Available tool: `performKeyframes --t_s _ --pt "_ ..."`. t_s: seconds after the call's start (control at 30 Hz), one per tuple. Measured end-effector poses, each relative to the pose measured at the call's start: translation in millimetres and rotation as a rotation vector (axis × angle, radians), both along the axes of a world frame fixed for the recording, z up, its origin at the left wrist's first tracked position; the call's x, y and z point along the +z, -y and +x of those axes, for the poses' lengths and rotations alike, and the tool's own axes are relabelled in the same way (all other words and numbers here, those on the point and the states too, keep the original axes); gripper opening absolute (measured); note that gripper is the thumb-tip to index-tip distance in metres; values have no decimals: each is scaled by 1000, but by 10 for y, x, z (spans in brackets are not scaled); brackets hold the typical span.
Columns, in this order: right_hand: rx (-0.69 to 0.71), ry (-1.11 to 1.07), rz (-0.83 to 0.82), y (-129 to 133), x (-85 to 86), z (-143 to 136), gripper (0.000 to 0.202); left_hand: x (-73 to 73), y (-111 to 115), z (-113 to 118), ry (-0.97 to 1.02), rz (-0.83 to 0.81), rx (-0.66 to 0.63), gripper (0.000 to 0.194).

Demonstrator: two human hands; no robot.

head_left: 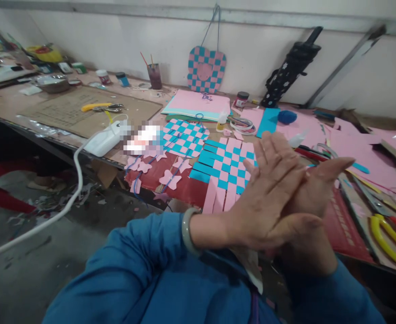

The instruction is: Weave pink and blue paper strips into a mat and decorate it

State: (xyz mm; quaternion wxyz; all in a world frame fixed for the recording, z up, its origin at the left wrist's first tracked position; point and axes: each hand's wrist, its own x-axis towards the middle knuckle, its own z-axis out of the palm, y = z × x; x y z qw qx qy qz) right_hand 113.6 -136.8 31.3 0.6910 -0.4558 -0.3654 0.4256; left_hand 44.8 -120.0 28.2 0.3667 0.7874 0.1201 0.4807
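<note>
My left hand (261,198), a pale bangle at its wrist, lies palm to palm against my right hand (314,229) above the table's front edge. Fingers on both hands are stretched out, and I see nothing held between them. Parts of the right hand are hidden behind the left. Just beyond them lies a half-woven mat of pink and blue strips (226,162), its loose blue ends pointing left. Beside it rests a checkered woven piece (186,138) with dark blue cord. Pink star-like cutouts (170,179) on cords hang by the red board (191,191).
Yellow-handled scissors (383,234) lie at the right edge. A small glue bottle (222,120) stands behind the mat. Stacked pink sheets (201,103) lie farther back. A white power strip (106,137) with its cable sits left. A checkered bag (207,69) hangs on the wall.
</note>
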Motion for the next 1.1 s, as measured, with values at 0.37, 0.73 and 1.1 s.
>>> performKeyframes --t_s 0.37,0.73,1.1 --pt "328 -108 230 172 23 135 77 239 -706 -104 161 -879 -361 48" --pt "285 -86 287 110 -111 -74 64 282 -483 -109 242 -928 -360 17" --pt "359 -166 217 178 -87 210 71 266 -602 -135 317 -1087 -363 34"
